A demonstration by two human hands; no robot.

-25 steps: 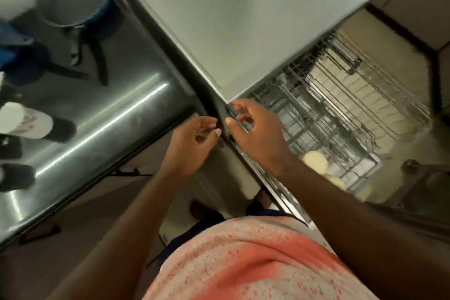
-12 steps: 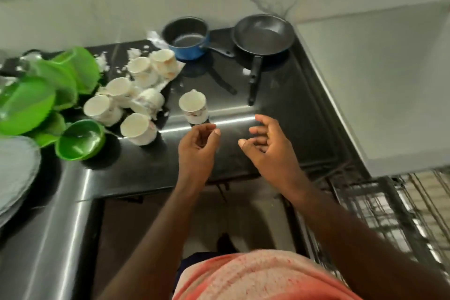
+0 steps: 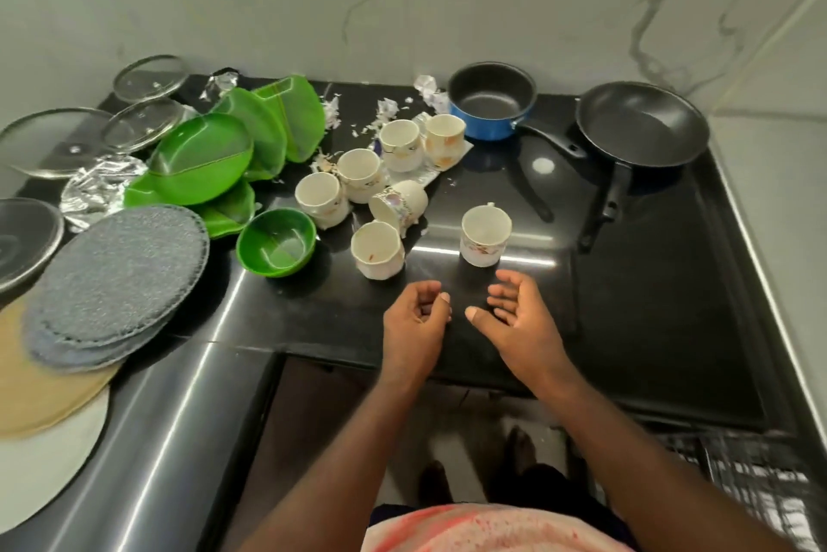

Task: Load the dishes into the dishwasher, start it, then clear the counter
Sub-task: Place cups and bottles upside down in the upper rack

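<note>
Several white floral cups stand and lie on the black counter [image 3: 649,305]; the nearest cup [image 3: 484,234] is upright just beyond my hands, another cup [image 3: 377,250] sits to its left. My left hand [image 3: 416,323] hovers over the counter's front edge, fingers loosely curled, holding nothing. My right hand [image 3: 519,318] is beside it, palm up and relaxed, also empty. Green plates [image 3: 201,157] and a green bowl [image 3: 276,241] lie further left. A blue saucepan [image 3: 492,101] and a black frying pan [image 3: 642,124] sit at the back right.
Glass lids [image 3: 53,139], crumpled foil [image 3: 96,189] and grey round mats [image 3: 116,278] crowd the left side. Paper scraps [image 3: 385,108] litter the back of the counter. The dishwasher rack [image 3: 752,475] shows at the lower right, below the counter edge.
My hands left the dishwasher door edge and my view swung from the open dishwasher up to the counter. Both hands now hover near the cups, empty.
</note>
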